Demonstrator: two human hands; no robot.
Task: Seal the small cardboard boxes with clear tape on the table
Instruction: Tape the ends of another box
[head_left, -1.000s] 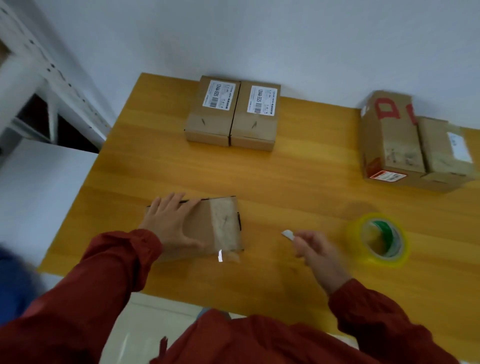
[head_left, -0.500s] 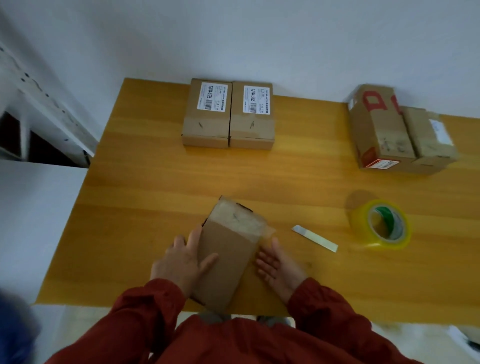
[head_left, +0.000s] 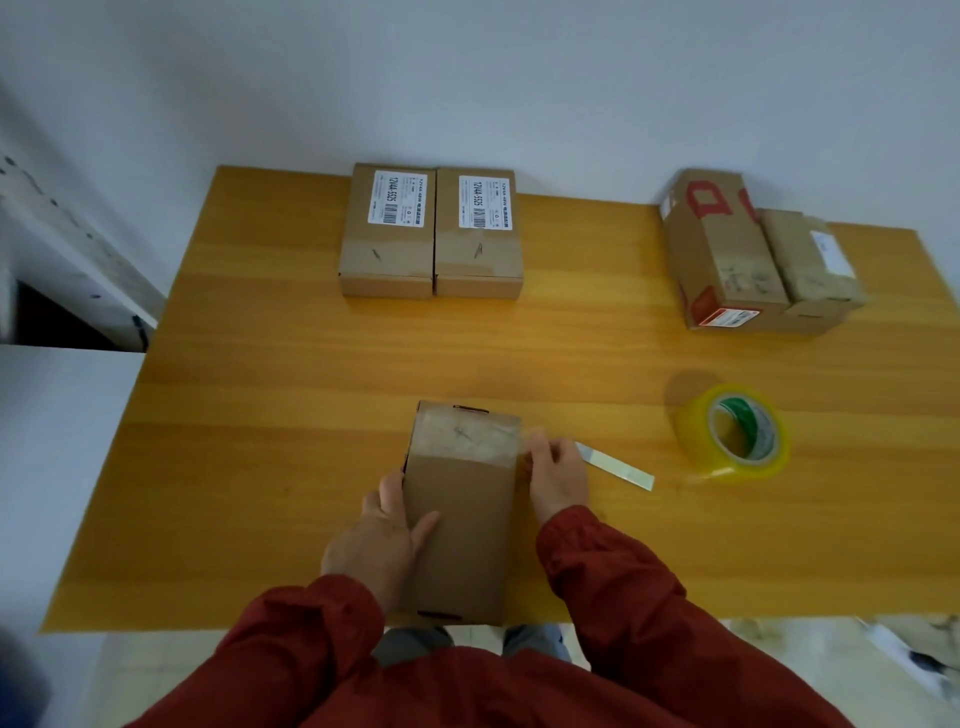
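Observation:
A small plain cardboard box (head_left: 460, 514) lies lengthwise at the table's near edge, with a strip of clear tape across its far end. My left hand (head_left: 382, 525) grips its left side, thumb on top. My right hand (head_left: 556, 478) presses against the box's right side, fingers at the loose tape end there. A roll of clear yellowish tape (head_left: 732, 431) with a green-and-white core lies to the right. A small flat white blade-like strip (head_left: 615, 465) lies just right of my right hand.
Two labelled cardboard boxes (head_left: 431, 231) stand side by side at the back centre of the wooden table (head_left: 260, 415). Two more boxes (head_left: 753, 254), one with red markings, sit at the back right. A white shelf frame (head_left: 67, 244) stands to the left.
The box has been turned from a slant to point straight away from me. My right hand moved up along its right side to the tape end. The white strip was set down earlier.

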